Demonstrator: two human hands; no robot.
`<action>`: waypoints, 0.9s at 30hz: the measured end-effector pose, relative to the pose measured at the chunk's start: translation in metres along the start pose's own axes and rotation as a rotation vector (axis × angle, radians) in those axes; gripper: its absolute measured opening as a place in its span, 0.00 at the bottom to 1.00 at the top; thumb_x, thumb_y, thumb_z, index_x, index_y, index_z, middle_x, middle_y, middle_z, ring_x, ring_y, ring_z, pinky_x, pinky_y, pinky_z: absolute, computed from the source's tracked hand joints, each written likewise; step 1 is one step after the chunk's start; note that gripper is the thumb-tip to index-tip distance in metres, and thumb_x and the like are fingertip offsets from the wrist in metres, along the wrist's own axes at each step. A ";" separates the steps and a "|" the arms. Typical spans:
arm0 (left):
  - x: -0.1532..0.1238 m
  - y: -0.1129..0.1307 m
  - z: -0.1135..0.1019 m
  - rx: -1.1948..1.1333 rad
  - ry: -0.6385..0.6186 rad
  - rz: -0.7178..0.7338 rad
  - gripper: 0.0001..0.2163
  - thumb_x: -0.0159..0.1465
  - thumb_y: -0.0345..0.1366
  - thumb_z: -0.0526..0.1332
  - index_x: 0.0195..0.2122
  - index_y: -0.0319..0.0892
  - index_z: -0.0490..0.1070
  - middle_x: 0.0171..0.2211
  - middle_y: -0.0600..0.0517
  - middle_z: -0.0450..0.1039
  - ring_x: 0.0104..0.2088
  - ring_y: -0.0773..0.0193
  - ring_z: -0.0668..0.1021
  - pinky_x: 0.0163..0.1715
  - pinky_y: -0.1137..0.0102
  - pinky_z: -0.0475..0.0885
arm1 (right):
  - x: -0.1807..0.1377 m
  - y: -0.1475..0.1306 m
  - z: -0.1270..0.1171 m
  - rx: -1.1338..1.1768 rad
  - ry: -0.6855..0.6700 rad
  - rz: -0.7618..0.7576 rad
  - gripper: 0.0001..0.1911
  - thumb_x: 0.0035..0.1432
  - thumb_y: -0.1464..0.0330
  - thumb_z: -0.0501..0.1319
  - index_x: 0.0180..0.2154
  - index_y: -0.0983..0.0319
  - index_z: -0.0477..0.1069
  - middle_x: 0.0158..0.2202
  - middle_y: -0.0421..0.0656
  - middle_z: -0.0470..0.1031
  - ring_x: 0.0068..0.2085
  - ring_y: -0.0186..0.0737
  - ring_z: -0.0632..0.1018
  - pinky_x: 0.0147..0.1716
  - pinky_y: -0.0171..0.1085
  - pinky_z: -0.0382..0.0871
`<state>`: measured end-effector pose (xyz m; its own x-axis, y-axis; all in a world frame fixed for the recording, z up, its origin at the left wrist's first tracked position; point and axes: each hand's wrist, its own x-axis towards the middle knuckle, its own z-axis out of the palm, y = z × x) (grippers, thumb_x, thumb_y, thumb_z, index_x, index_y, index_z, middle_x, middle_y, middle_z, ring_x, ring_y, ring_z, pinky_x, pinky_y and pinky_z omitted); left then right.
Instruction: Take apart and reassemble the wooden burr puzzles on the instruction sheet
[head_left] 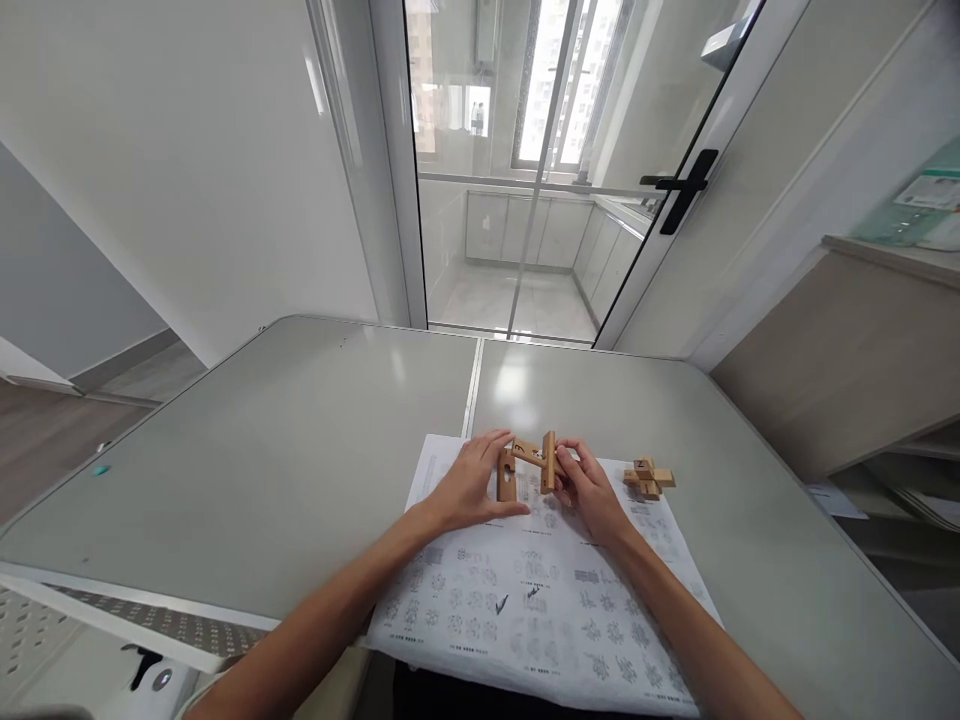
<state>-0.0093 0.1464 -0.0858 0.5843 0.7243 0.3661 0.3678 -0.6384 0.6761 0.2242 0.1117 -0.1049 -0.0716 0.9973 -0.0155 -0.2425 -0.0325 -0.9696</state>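
Over white printed paper (551, 625), our spread left hand (472, 482) likely steadies a notched brown wooden block (507, 488); our right hand (594, 492) pinches a brown wooden bar (549, 466).

Light-brown notched wooden block (507, 480) with a rounded cutout in its right edge, short dark-marked wooden bar (529, 453) slanting rightward from near its top, meeting a longer wooden bar (549, 463) set crosswise, all over printed paper (525, 580).
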 end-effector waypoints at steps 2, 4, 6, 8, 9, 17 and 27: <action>-0.001 -0.004 0.002 0.035 -0.049 0.000 0.43 0.52 0.51 0.79 0.67 0.48 0.65 0.66 0.39 0.69 0.70 0.34 0.67 0.67 0.40 0.64 | 0.001 0.000 0.000 -0.006 -0.002 0.000 0.21 0.66 0.46 0.65 0.45 0.54 0.68 0.22 0.32 0.66 0.22 0.34 0.63 0.20 0.32 0.57; -0.001 -0.004 0.001 0.058 -0.086 0.020 0.36 0.55 0.49 0.78 0.63 0.49 0.69 0.62 0.41 0.73 0.69 0.36 0.68 0.67 0.41 0.65 | 0.001 0.000 0.000 -0.013 -0.005 -0.003 0.21 0.66 0.45 0.65 0.45 0.54 0.67 0.22 0.32 0.66 0.21 0.34 0.63 0.19 0.32 0.57; -0.001 -0.001 -0.002 0.067 -0.107 0.054 0.31 0.58 0.48 0.76 0.61 0.49 0.70 0.61 0.41 0.74 0.68 0.38 0.70 0.67 0.43 0.65 | 0.001 0.000 0.001 -0.023 -0.004 -0.006 0.22 0.65 0.44 0.65 0.44 0.54 0.67 0.22 0.32 0.66 0.21 0.33 0.62 0.19 0.32 0.57; -0.002 0.000 -0.007 0.073 -0.125 0.065 0.30 0.59 0.47 0.76 0.60 0.48 0.70 0.60 0.41 0.74 0.65 0.39 0.73 0.65 0.45 0.68 | 0.001 0.000 0.002 -0.043 0.004 -0.014 0.23 0.65 0.44 0.64 0.45 0.54 0.66 0.22 0.32 0.66 0.21 0.33 0.62 0.19 0.32 0.58; -0.002 0.000 -0.008 0.082 -0.129 0.056 0.30 0.60 0.47 0.75 0.60 0.48 0.70 0.60 0.41 0.74 0.64 0.40 0.74 0.63 0.46 0.70 | 0.001 0.000 0.002 -0.061 0.008 -0.020 0.23 0.66 0.44 0.64 0.45 0.54 0.66 0.22 0.32 0.67 0.21 0.33 0.63 0.19 0.32 0.58; 0.000 -0.011 -0.004 0.068 0.246 -0.236 0.32 0.67 0.49 0.69 0.67 0.46 0.61 0.65 0.39 0.68 0.67 0.42 0.70 0.67 0.46 0.66 | -0.004 0.001 0.006 -0.463 0.039 -0.204 0.17 0.72 0.50 0.58 0.49 0.56 0.65 0.36 0.41 0.81 0.35 0.42 0.79 0.36 0.38 0.72; -0.003 0.025 -0.009 -0.258 0.357 -0.159 0.37 0.58 0.46 0.77 0.65 0.49 0.62 0.64 0.43 0.70 0.63 0.46 0.74 0.66 0.48 0.68 | -0.015 0.005 0.018 -0.666 -0.129 -0.265 0.12 0.76 0.59 0.53 0.51 0.57 0.68 0.46 0.47 0.84 0.43 0.47 0.84 0.44 0.44 0.77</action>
<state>-0.0088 0.1308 -0.0646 0.2329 0.8812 0.4113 0.2145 -0.4591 0.8621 0.2072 0.0951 -0.1049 -0.2160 0.9490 0.2295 0.3695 0.2970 -0.8805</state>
